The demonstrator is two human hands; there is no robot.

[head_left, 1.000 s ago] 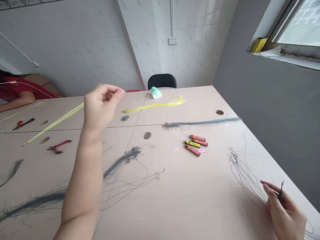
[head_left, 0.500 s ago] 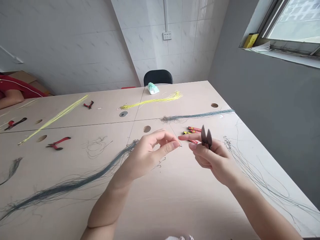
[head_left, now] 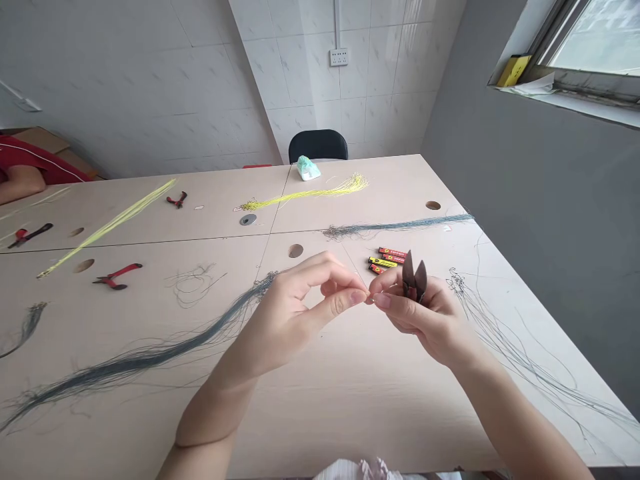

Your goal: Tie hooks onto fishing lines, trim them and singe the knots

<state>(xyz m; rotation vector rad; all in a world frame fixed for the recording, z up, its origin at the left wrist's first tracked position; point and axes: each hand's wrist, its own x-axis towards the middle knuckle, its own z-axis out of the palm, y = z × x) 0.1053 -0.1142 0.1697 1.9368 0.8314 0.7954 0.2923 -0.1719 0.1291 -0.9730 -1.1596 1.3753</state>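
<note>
My left hand [head_left: 315, 300] is pinched closed above the table, thumb against index fingertip. Whatever is between those fingers is too small to make out. My right hand [head_left: 425, 310] holds small dark-bladed snips [head_left: 414, 277] in its palm, blades pointing up and a little apart. The right thumb and index finger also close together right at the left fingertips, which they seem to touch. Behind my left wrist lies a long bundle of blue-grey line [head_left: 165, 360], its far end clustered with small dark hooks. Several red and yellow printed tubes or batteries [head_left: 393, 257] lie just beyond my right hand.
Loose lines with dark hooks [head_left: 456, 283] spread along the right edge. Farther back are another blue-grey bundle [head_left: 400, 225], a yellow bundle [head_left: 305, 195] and a crumpled pale-green packet [head_left: 307, 168]. Red-handled pliers [head_left: 117, 275] lie left. A person's red sleeve [head_left: 40, 159] shows far left.
My right index finger, stretched out before, has curled back into a pinch with the thumb. Both hands' fingertips have come together. The view has shifted slightly.
</note>
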